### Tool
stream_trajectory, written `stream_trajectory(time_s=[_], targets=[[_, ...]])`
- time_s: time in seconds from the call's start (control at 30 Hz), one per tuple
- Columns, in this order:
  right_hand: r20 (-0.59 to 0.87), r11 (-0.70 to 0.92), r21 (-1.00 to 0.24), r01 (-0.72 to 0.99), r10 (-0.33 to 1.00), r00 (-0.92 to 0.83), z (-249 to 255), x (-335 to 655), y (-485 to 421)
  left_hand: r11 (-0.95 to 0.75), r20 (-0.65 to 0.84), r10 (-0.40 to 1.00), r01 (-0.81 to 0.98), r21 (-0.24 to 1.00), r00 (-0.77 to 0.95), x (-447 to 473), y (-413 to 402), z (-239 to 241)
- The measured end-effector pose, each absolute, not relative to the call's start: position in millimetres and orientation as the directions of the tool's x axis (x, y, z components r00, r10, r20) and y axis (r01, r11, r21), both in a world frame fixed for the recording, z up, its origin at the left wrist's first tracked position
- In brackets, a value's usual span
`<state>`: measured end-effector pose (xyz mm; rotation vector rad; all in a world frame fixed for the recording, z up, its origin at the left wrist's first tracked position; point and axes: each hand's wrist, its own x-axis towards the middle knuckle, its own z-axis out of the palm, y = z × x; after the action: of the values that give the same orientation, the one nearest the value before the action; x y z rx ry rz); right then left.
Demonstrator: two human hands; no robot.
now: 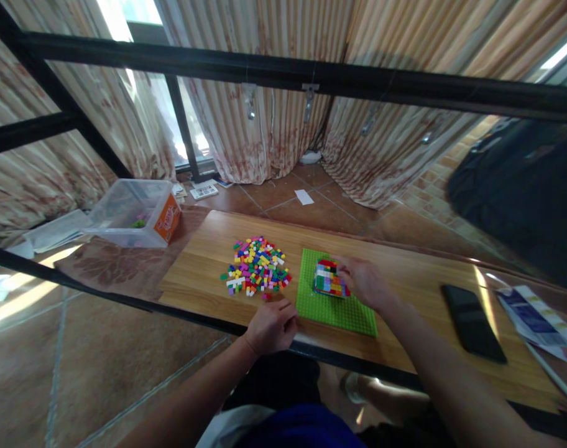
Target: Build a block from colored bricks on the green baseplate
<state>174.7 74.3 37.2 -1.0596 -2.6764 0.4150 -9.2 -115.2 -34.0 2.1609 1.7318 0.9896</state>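
Note:
A green baseplate point(332, 308) lies on the wooden table point(209, 258). On its far part stands a block built of many-coloured small bricks point(329, 278). My right hand point(365, 281) grips this block from its right side, fingers closed against it. My left hand point(271, 325) rests at the table's near edge, just left of the baseplate, fingers curled in; I cannot make out what is inside them. A loose heap of coloured bricks point(257, 266) lies to the left of the baseplate, just beyond my left hand.
A black phone point(472, 322) lies on the table to the right, with printed paper sheets point(538, 318) beyond it. A clear plastic bin point(133, 213) stands at the far left. A black metal frame bar point(283, 71) crosses overhead.

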Motion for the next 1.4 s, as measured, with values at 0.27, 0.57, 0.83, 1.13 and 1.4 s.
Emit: stream_trajectory(time_s=[0.27,0.57,0.83,1.13,1.4], targets=[[0.308,0.489,-0.442,0.752,0.870,-0.385,15.0,176.4,75.3,-0.279,0.364,0.928,0.797,0.536,0.080,-8.6,-115.8,-32.5],[0.215,0.373,-0.470,0.800,0.927,-0.306,-18.2,175.0,65.4,-0.294,0.375,0.923,0.787,0.543,0.086,-9.1,-115.3,-33.6],[0.251,0.371,-0.326,0.870,0.921,-0.299,-7.7,166.5,51.7,-0.289,0.374,0.924,0.783,0.551,0.078,-9.2,-115.4,-34.5],[0.236,0.362,-0.461,0.810,0.930,-0.281,-4.1,165.0,51.9,-0.294,0.386,0.918,0.801,0.522,0.086,-9.1,-114.6,-32.4],[0.400,0.371,-0.733,0.570,0.913,-0.079,3.7,180.5,32.4,-0.320,0.431,0.897,0.814,0.485,0.096,-9.3,-114.9,-35.6]])
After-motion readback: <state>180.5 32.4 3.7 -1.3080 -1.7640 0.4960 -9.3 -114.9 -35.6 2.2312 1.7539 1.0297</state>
